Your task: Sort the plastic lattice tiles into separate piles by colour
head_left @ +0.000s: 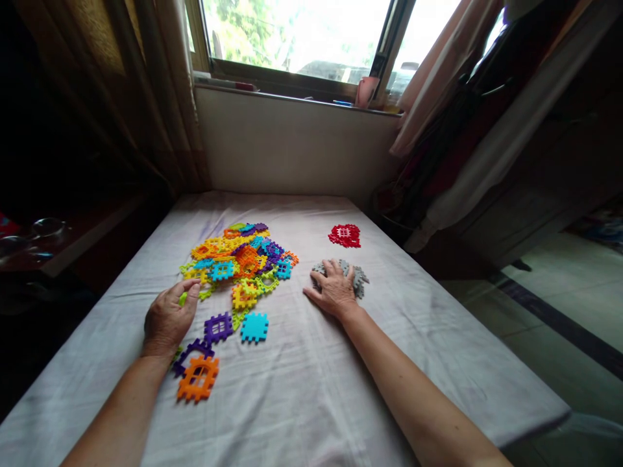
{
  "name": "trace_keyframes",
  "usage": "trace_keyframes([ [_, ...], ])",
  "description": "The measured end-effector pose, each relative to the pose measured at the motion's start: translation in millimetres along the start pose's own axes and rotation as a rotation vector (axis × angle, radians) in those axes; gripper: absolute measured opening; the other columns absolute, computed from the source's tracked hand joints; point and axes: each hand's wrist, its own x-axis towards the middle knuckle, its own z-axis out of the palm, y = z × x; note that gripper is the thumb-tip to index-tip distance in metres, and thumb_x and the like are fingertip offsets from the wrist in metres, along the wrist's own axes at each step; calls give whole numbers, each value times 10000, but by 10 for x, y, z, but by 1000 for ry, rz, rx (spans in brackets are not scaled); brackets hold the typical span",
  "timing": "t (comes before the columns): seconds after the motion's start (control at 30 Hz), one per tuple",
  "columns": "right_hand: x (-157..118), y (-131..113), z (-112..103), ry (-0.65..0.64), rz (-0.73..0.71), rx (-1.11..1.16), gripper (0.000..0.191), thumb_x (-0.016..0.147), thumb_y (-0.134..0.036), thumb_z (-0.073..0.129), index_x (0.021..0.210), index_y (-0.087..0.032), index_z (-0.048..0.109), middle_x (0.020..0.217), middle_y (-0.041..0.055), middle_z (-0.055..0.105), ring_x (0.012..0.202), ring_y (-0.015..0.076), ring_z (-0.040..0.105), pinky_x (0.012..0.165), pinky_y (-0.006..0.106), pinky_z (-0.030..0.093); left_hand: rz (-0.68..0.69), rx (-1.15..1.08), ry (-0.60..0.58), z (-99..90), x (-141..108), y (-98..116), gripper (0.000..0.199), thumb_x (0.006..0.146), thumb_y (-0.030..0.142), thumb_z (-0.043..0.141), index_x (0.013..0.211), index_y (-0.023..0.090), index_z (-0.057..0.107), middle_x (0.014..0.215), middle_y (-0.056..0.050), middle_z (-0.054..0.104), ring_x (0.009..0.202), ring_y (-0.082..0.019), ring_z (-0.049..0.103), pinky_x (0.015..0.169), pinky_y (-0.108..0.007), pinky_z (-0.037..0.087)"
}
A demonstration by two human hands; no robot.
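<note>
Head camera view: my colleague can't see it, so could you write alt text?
A person's right hand rests on gray notched pieces; the left hand is beside a larger multicolored heap on a cloth-covered table. A small red pile lies farther back.

The person's left hand (168,318) and right hand (335,290) are bare, as are the left forearm (121,405) and right forearm (403,383), the latter marked by small dark spots (456,427).

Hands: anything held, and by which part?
Right hand lies spread over grey pieces, no grip visible. Left hand is by the pile; hold can't be told.
</note>
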Motion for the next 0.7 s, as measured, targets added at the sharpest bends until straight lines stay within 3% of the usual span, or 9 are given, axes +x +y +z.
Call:
trace_keyframes([
  [0.17,60,177,-36,30,26,-9,319,939,-445,493,1129,-302,707,1412,92,574,1308,362,415,1065,624,213,-5,0,26,10,7,-27,362,854,477,448,957,261,719,946,-70,755,905,-282,677,775,-365,516],
  [0.4,232,766,5,29,220,-75,324,924,-459,490,1084,-303,724,1377,95,586,1242,336,445,1040,601,243,-19,9,9,27,-3,-19,354,842,467,453,953,269,725,973,-64,748,881,-282,675,764,-379,522],
  [0.57,398,1172,78,41,330,-97,376,924,-467,451,1111,-278,717,1357,112,592,1226,312,453,1034,591,243,-11,27,-33,27,-9,-6,354,850,454,445,965,272,726,960,-65,750,875,-279,673,742,-376,519],
  [0.7,461,1318,140,93,358,-115,428,935,-461,422,1218,-263,675,1419,133,542,1278,322,417,1068,641,185,-33,38,-37,37,-9,4,368,848,456,439,968,261,728,964,-71,757,873,-271,682,737,-364,521],
])
